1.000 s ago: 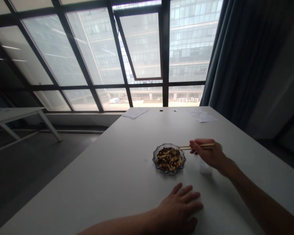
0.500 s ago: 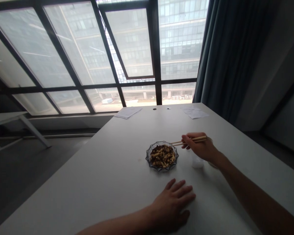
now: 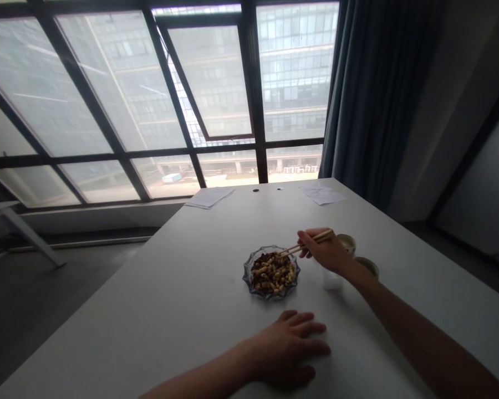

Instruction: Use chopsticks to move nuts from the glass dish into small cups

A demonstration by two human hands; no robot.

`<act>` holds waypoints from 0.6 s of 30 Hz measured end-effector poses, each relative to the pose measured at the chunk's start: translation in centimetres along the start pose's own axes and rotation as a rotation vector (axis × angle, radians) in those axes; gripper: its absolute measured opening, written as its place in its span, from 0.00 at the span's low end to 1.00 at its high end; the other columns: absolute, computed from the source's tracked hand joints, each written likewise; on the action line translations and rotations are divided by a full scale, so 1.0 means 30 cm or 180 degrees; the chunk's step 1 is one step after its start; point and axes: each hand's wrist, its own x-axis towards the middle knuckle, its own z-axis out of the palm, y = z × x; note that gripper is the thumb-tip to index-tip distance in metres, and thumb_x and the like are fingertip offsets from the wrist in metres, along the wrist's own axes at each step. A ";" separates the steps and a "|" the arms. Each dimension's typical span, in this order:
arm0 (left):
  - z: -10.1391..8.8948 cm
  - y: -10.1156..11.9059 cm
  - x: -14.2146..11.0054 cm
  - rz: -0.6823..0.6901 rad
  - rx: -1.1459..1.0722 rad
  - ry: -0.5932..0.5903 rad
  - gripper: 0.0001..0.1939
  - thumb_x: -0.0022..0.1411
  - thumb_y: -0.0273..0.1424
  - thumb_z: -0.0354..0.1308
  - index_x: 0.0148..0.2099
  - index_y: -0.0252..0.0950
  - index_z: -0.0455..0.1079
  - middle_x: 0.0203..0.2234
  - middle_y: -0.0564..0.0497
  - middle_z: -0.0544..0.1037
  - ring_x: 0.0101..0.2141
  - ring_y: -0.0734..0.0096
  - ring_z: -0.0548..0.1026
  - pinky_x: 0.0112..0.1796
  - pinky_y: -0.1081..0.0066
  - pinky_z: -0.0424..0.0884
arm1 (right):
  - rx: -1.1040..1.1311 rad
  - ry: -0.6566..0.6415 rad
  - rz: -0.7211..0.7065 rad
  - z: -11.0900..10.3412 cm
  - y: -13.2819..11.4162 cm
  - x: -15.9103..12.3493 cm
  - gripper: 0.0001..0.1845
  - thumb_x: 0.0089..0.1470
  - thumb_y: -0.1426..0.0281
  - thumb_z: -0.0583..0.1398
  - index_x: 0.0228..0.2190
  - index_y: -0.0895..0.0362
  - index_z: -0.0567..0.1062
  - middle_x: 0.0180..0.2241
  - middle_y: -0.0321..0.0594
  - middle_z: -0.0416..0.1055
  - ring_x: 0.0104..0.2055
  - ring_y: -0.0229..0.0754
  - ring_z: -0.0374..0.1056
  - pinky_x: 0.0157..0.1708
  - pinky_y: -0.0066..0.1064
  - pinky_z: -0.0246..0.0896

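A pair of wooden chopsticks (image 3: 305, 243) is gripped in my right hand (image 3: 326, 252), pointing left. Their tips are at the upper right part of the food in a scalloped glass bowl (image 3: 249, 282). The bowl holds a mix of pale, peanut-like pieces (image 3: 276, 274) and darker bits. Whether the tips pinch a piece is too small to tell. My left hand (image 3: 293, 346) rests palm down on the white table, fingers spread, nearer me than the bowl, holding nothing. Behind my right hand and wrist, two small round bowls (image 3: 347, 242) are partly hidden.
A small whitish, clear container (image 3: 332, 281) stands below my right wrist. Papers (image 3: 210, 197) lie at the table's far left corner, and more sheets (image 3: 324, 194) at the far right. Windows and a dark curtain (image 3: 366, 111) are beyond the table (image 3: 183, 299).
My right hand has moved left and the chopsticks now slope down, with their tips in the food rather than at the rim. The two round bowls show more. The view has shifted slightly.
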 end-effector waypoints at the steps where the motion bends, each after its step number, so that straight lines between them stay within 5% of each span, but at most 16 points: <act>1: -0.005 -0.014 0.007 0.0115 0.0050 -0.0003 0.24 0.71 0.39 0.58 0.66 0.47 0.65 0.68 0.49 0.65 0.68 0.47 0.60 0.64 0.48 0.57 | -0.0007 0.0018 0.0005 0.000 0.003 0.017 0.30 0.62 0.45 0.58 0.27 0.58 0.78 0.23 0.44 0.78 0.24 0.45 0.78 0.23 0.30 0.71; 6: -0.012 -0.090 0.027 0.0548 -0.0094 0.0224 0.20 0.71 0.33 0.57 0.63 0.42 0.68 0.62 0.48 0.72 0.62 0.58 0.68 0.63 0.62 0.61 | -0.0081 -0.0089 -0.0037 0.032 0.008 0.075 0.30 0.62 0.44 0.58 0.26 0.58 0.76 0.20 0.41 0.76 0.23 0.46 0.77 0.22 0.30 0.69; 12: 0.004 -0.126 0.014 0.0680 -0.0135 0.0388 0.19 0.70 0.31 0.56 0.62 0.41 0.68 0.62 0.48 0.72 0.63 0.59 0.67 0.63 0.62 0.61 | -0.0365 -0.0252 -0.0252 0.101 0.015 0.051 0.28 0.64 0.50 0.58 0.19 0.56 0.72 0.18 0.38 0.74 0.24 0.43 0.75 0.25 0.29 0.65; 18: 0.024 -0.142 0.020 0.0702 -0.0224 0.0424 0.18 0.70 0.31 0.57 0.60 0.41 0.70 0.62 0.48 0.73 0.63 0.59 0.68 0.64 0.63 0.60 | -0.0386 -0.0113 -0.0165 0.096 0.022 0.082 0.30 0.65 0.49 0.56 0.20 0.57 0.73 0.18 0.41 0.75 0.22 0.44 0.75 0.23 0.29 0.65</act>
